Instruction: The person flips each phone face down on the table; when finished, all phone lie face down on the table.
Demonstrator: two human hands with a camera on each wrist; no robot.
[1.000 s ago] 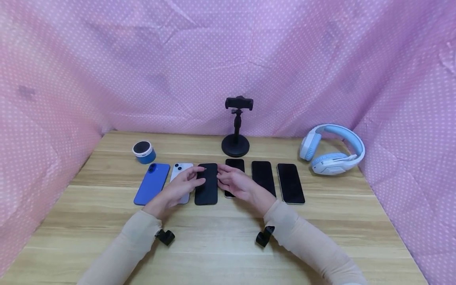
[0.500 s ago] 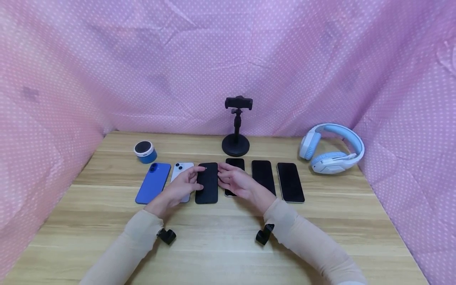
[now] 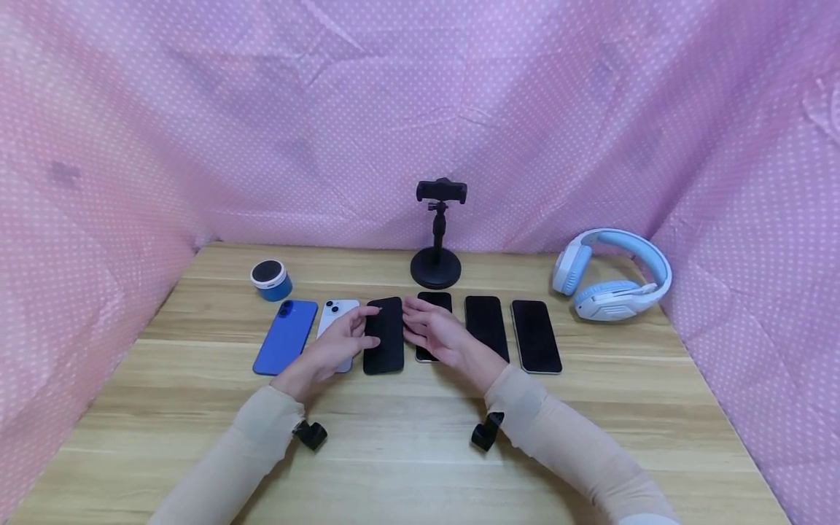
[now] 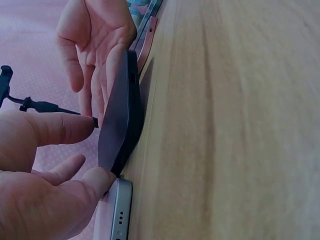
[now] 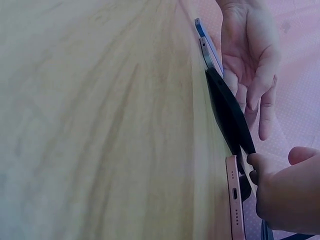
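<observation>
A black phone [image 3: 386,354] lies between the hands, tilted, with its right edge raised off the wooden table. The fingertips of my right hand [image 3: 442,337] are at that raised edge, as the right wrist view shows. On the other side, my left hand [image 3: 331,347] has its thumb at the phone's left edge and its forefinger over the top end. Partly under the left hand lies a white phone [image 3: 325,321]. Beneath the right hand is a dark-screened phone with a pink frame [image 5: 235,200].
A blue phone [image 3: 286,337] lies at the left end of the row, two dark-screened phones [image 3: 486,321] at the right. Behind stand a small blue speaker [image 3: 275,288], a black phone stand [image 3: 437,268] and blue-white headphones [image 3: 613,302]. A pink dotted cloth [image 3: 367,131] hangs behind the table.
The black phone was lying flat and now tilts, its right edge up. Both hands stay beside it with little movement, while the head view shifts slightly.
</observation>
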